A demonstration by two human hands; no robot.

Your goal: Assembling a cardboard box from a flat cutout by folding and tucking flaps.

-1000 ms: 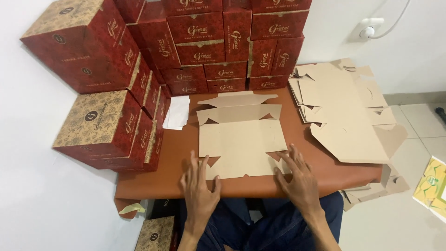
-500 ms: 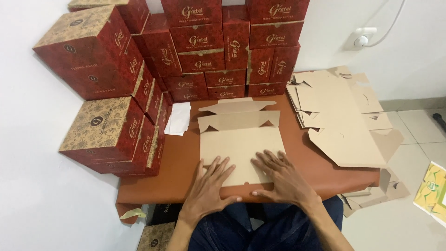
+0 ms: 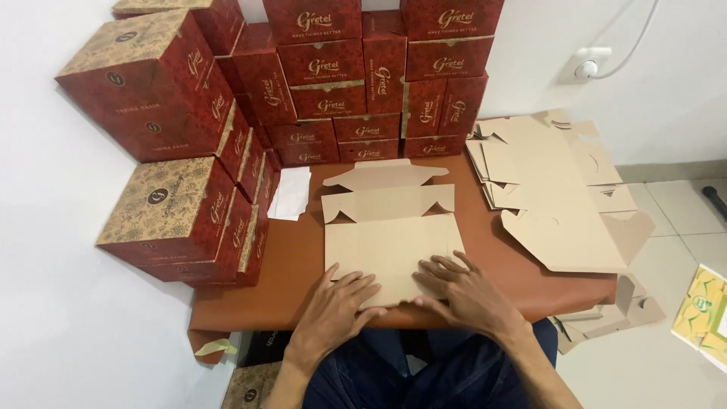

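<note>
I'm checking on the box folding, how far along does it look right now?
Done: many finished red and gold boxes stand stacked at the left and back of the brown table. In hand: the left hand and right hand press flat on one unfolded cardboard blank. Left: a pile of flat blanks at the right, more on the floor.

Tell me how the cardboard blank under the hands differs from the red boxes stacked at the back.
The flat cardboard blank lies unfolded on the table; the red boxes are assembled into closed cubes. The blank shows plain brown card; the boxes show dark red with gold patterning. The blank is a single sheet under the left hand and right hand; the boxes are stacked several high against the wall.
</note>
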